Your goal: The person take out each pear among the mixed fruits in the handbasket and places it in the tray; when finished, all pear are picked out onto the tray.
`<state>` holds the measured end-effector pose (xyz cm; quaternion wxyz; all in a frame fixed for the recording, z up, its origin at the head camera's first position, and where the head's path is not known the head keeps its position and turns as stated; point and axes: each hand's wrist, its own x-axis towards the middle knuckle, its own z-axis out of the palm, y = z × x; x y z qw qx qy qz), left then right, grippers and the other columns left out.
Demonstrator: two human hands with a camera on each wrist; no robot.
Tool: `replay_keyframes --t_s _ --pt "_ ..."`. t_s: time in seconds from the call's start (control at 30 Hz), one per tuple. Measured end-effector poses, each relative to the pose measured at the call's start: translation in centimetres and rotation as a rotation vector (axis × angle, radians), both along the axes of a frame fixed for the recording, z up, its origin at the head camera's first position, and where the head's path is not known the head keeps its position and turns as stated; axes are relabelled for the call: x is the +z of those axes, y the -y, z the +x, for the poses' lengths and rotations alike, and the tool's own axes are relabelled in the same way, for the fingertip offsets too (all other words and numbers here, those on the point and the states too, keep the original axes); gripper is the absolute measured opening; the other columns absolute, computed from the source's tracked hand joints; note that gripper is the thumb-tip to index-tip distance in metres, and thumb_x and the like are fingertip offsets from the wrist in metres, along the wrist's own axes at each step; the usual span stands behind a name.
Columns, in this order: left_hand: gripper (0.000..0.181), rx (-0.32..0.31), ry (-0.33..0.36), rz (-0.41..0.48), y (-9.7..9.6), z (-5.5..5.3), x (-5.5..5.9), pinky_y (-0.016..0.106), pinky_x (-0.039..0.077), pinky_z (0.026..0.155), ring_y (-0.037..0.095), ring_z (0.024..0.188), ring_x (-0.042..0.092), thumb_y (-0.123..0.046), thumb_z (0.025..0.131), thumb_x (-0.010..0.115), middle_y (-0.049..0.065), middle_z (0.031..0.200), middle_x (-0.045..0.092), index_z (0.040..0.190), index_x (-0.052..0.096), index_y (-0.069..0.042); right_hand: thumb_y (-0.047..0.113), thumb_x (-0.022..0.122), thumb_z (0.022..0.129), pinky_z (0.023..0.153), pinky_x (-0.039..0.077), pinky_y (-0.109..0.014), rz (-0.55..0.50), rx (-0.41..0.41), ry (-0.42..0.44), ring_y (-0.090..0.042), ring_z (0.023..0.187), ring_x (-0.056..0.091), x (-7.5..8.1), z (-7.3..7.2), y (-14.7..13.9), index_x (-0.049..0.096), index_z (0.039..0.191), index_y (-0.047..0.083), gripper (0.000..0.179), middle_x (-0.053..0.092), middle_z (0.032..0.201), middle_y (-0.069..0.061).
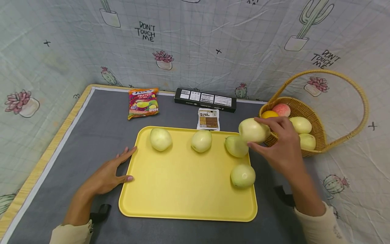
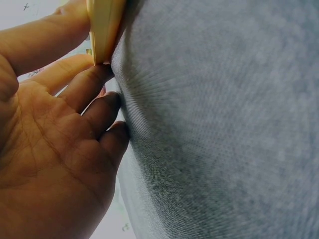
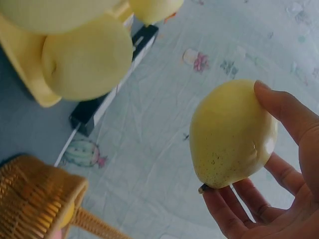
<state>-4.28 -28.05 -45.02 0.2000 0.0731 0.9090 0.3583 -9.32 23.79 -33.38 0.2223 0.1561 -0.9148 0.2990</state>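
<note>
Pinching a pear (image 1: 253,130) near the basket (image 1: 319,135) at right is my right hand (image 1: 283,145); my left hand (image 1: 106,174), spread, touches the left edge of the yellow tray (image 1: 182,186).

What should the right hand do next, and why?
I'd probably ease the right hand left, bringing its pear over the tray's bare middle: the pear is held clear between thumb and fingers, four other pears already lie toward the far and right edges, and the left hand touches the left rim.
</note>
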Motion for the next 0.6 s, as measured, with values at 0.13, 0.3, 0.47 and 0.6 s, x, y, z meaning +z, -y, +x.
replay_keyframes --t_s 0.13,0.3,0.47,0.6 --pt "0.108 0.004 0.003 0.003 0.0 0.0 0.0 0.085 0.021 0.116 0.069 0.154 0.013 -0.031 0.087 0.087 0.026 0.176 0.015 0.172 0.02 -0.034 0.012 0.104 0.064 0.082 0.036 -0.035 0.019 0.024 0.018 -0.03 0.108 0.056 -0.3 0.5 0.9 0.074 0.135 0.016 0.077 0.062 0.121 -0.018" --pt "0.108 0.004 -0.002 0.013 0.0 0.0 0.0 0.084 0.021 0.116 0.068 0.154 0.012 -0.029 0.088 0.087 0.026 0.176 0.014 0.172 0.019 -0.034 0.014 0.104 0.066 0.084 0.04 -0.035 0.037 0.081 0.027 -0.03 0.109 0.057 -0.9 1.0 1.8 0.074 0.135 0.014 0.075 0.063 0.122 -0.017" --pt "0.108 0.004 -0.004 0.017 0.0 0.0 0.0 0.084 0.021 0.116 0.068 0.155 0.012 -0.029 0.088 0.087 0.026 0.176 0.014 0.172 0.02 -0.034 0.019 0.103 0.068 0.089 0.047 -0.042 0.041 0.124 0.047 -0.03 0.113 0.059 -1.7 1.4 3.0 0.074 0.134 0.016 0.072 0.063 0.123 -0.014" --pt "0.107 0.003 -0.002 0.015 0.0 0.0 0.0 0.084 0.021 0.116 0.068 0.154 0.013 -0.029 0.088 0.086 0.026 0.176 0.014 0.172 0.019 -0.034 0.022 0.103 0.068 0.09 0.05 -0.041 0.043 0.148 0.07 -0.027 0.116 0.059 -2.5 1.7 3.9 0.075 0.134 0.017 0.072 0.063 0.123 -0.011"
